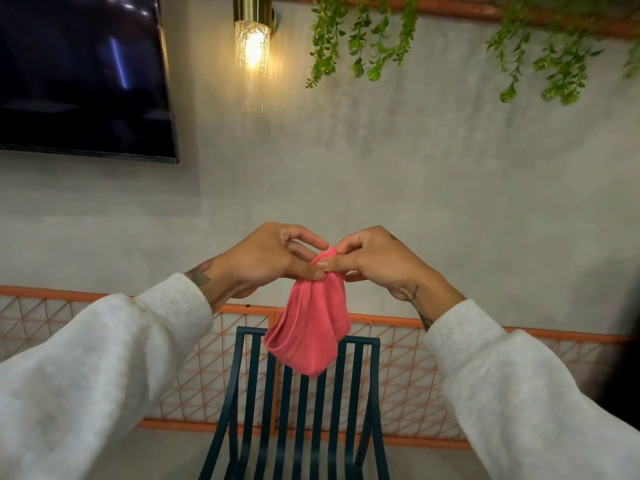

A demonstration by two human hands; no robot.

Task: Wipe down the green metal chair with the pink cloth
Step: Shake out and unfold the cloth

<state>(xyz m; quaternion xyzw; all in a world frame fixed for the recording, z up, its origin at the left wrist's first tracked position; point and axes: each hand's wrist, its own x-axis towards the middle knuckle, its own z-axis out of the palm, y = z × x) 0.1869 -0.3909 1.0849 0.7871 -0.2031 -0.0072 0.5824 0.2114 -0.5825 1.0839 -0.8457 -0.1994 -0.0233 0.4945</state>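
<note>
Cloth [310, 327], pink, soft and light, hung limp above the green chair [298, 403], its top edge pinched by left hand [266, 258] and right hand [377, 261] fingertips.

Both hands are raised in front of the grey wall [433, 188], the left hand [266, 259] and right hand [377, 263] pinching the top of a pink cloth [310, 327] between fingertips. The cloth hangs bunched over the slatted back of a dark green chair [298, 410]. A lamp [252, 46] glows above, beside a dark screen [83, 74] and hanging greenery [363, 36].
</note>
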